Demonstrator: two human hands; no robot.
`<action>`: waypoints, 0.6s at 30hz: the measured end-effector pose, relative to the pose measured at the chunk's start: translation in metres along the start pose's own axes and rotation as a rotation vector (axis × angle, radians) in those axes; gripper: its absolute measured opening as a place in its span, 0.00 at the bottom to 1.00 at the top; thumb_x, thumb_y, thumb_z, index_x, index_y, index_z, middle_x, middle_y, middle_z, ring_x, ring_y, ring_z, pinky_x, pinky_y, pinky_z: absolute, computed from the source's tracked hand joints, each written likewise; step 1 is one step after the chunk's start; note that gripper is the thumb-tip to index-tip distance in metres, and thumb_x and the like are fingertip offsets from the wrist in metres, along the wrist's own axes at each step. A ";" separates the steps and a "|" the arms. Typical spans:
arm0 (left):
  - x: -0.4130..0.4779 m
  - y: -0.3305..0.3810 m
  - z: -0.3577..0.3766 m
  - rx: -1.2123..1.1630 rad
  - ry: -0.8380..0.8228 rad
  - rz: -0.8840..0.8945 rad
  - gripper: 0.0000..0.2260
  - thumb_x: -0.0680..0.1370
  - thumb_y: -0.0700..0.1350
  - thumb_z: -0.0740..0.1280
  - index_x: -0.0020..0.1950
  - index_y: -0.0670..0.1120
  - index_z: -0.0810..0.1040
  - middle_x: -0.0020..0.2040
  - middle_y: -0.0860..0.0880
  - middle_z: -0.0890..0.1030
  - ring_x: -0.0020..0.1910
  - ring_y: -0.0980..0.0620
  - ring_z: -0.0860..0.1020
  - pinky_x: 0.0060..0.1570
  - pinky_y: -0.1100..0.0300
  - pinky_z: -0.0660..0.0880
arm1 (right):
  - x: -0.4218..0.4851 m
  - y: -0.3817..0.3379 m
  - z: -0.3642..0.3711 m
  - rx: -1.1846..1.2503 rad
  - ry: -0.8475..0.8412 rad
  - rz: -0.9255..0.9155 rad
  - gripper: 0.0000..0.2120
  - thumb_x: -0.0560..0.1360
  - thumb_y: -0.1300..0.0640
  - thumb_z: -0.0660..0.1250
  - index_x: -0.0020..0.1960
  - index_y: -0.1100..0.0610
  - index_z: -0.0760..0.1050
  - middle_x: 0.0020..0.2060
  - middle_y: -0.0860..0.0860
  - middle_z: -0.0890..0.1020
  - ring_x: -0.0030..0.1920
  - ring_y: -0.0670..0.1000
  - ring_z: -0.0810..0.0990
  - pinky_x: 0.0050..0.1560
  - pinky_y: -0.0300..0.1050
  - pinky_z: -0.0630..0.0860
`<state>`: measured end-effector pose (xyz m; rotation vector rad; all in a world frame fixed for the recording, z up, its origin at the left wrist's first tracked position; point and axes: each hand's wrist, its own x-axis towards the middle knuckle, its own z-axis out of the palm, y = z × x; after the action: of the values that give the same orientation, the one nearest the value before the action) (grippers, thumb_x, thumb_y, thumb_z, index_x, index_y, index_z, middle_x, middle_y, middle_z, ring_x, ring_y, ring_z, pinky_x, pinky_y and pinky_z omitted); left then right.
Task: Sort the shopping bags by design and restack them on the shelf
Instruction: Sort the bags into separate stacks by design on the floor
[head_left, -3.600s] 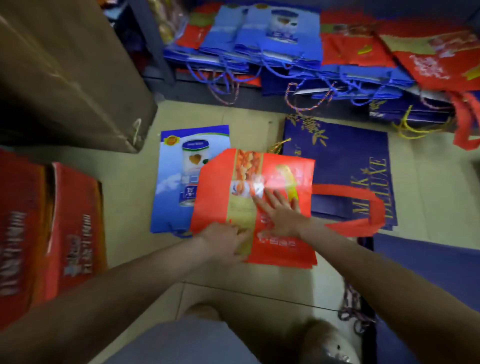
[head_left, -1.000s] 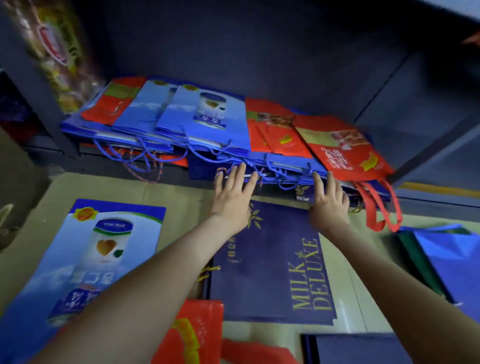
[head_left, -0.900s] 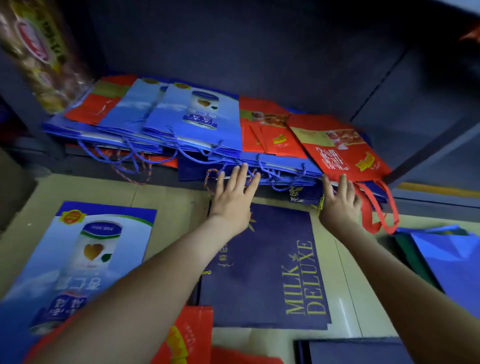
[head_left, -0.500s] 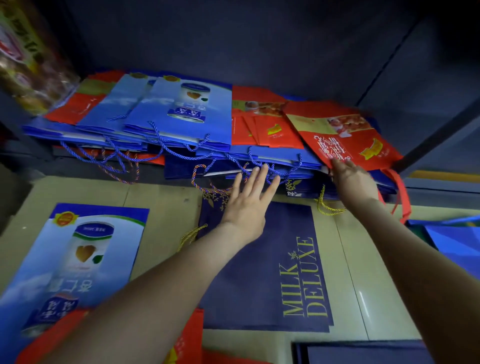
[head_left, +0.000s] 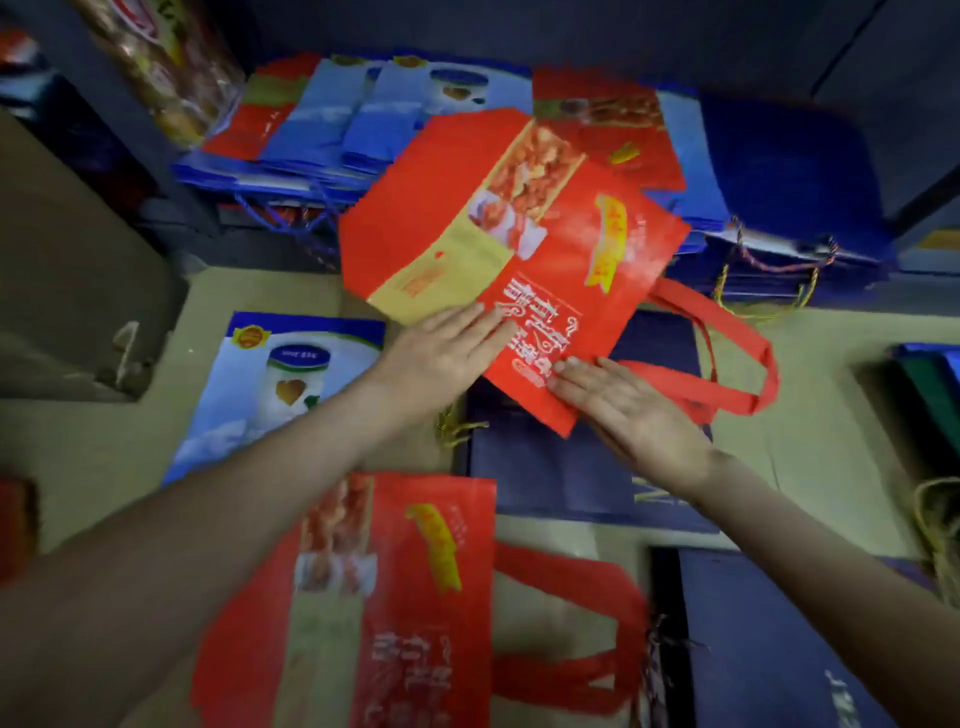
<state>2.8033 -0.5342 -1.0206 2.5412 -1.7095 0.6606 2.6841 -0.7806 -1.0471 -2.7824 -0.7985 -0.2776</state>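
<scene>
a red bag (head_left: 509, 249) with a yellow band and a food picture lies tilted at the centre of the frame, its far end over the stacked bags (head_left: 322, 135) on the shelf (head_left: 244, 254) at the top. the left hand (head_left: 441, 358) lays straight fingers on its near edge; the right hand (head_left: 623, 405) touches its near corner. on the floor (head_left: 810, 395) lie a navy bag (head_left: 561, 467), a light blue bag (head_left: 280, 384) at the left and a second red bag (head_left: 395, 597) at lower centre.

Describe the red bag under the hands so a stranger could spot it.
At the back is a shelf of stacked bags. Just before it, a tilted red bag has the left hand and right hand on its near edge. The other red bag lies untouched, nearer the person.
</scene>
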 end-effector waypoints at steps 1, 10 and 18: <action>-0.020 0.003 -0.005 0.027 -0.021 0.019 0.17 0.79 0.36 0.53 0.60 0.37 0.79 0.57 0.40 0.81 0.54 0.43 0.81 0.54 0.51 0.77 | -0.001 -0.011 0.007 0.001 -0.048 0.028 0.24 0.78 0.60 0.56 0.73 0.57 0.60 0.71 0.54 0.68 0.72 0.52 0.65 0.70 0.54 0.62; -0.186 0.081 -0.057 -0.164 -0.389 0.221 0.20 0.74 0.53 0.57 0.55 0.46 0.83 0.45 0.51 0.83 0.40 0.53 0.81 0.35 0.63 0.76 | -0.005 -0.139 0.079 -0.152 -0.399 -0.201 0.38 0.72 0.62 0.53 0.77 0.50 0.40 0.70 0.53 0.71 0.68 0.54 0.72 0.62 0.56 0.73; -0.241 0.068 -0.045 -0.375 -0.623 -0.418 0.25 0.77 0.52 0.58 0.74 0.46 0.65 0.73 0.42 0.65 0.70 0.43 0.66 0.67 0.50 0.64 | -0.009 -0.178 0.087 0.037 -1.068 -0.404 0.47 0.70 0.45 0.71 0.78 0.46 0.44 0.77 0.51 0.47 0.76 0.52 0.42 0.73 0.51 0.38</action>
<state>2.6520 -0.3383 -1.0780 2.8206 -1.1523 -0.4715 2.5906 -0.6148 -1.1024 -2.5593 -1.5227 1.2360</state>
